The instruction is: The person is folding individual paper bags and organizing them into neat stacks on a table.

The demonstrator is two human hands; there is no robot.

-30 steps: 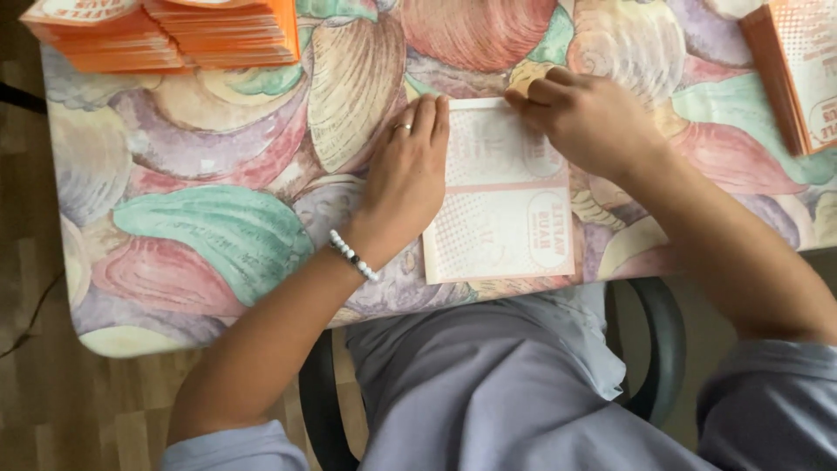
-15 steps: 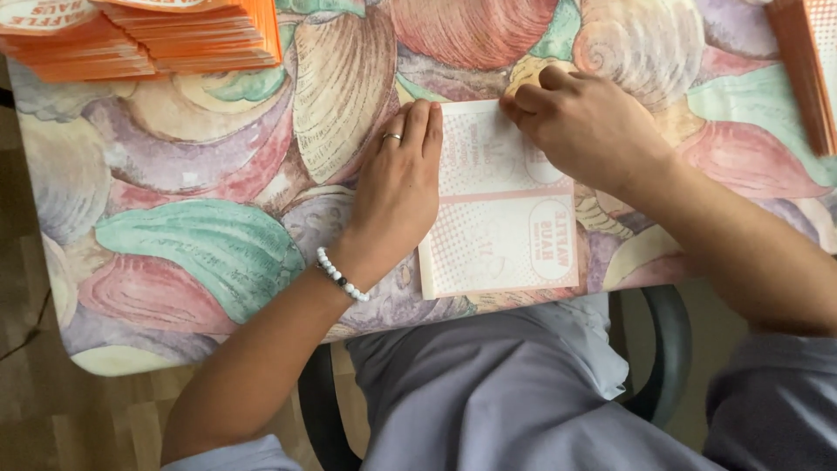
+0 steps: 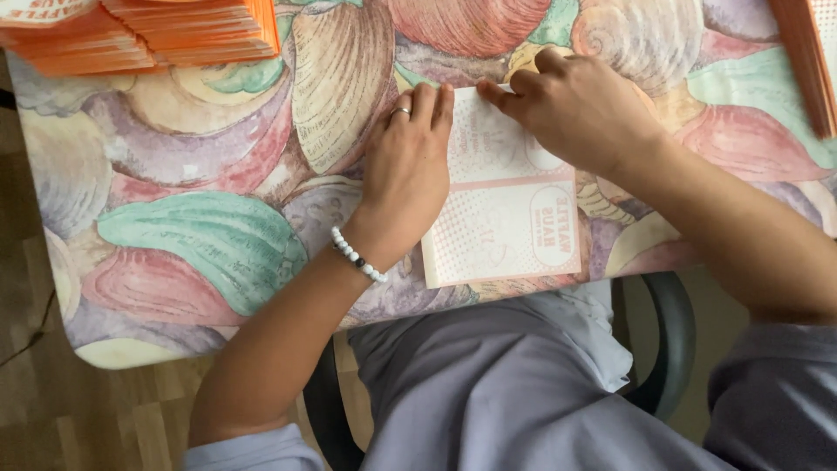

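A flat pale paper bag (image 3: 506, 222) with pink dotted print lies on the shell-patterned tablecloth (image 3: 200, 227), its near end at the table's front edge. My left hand (image 3: 405, 170) rests palm down along the bag's left edge, fingers together, a ring on one finger and a white bead bracelet at the wrist. My right hand (image 3: 571, 109) covers the bag's far right corner, with thumb and fingertips pinching the far edge.
Two stacks of orange paper bags (image 3: 148, 30) sit at the table's far left. Another orange stack (image 3: 806, 61) stands at the far right edge. Below the table are my grey-clad lap and a black chair (image 3: 667, 358), over wooden floor.
My right hand slid left along the bag's far edge toward my left fingertips. My left hand stayed flat in place. The view shifted slightly.
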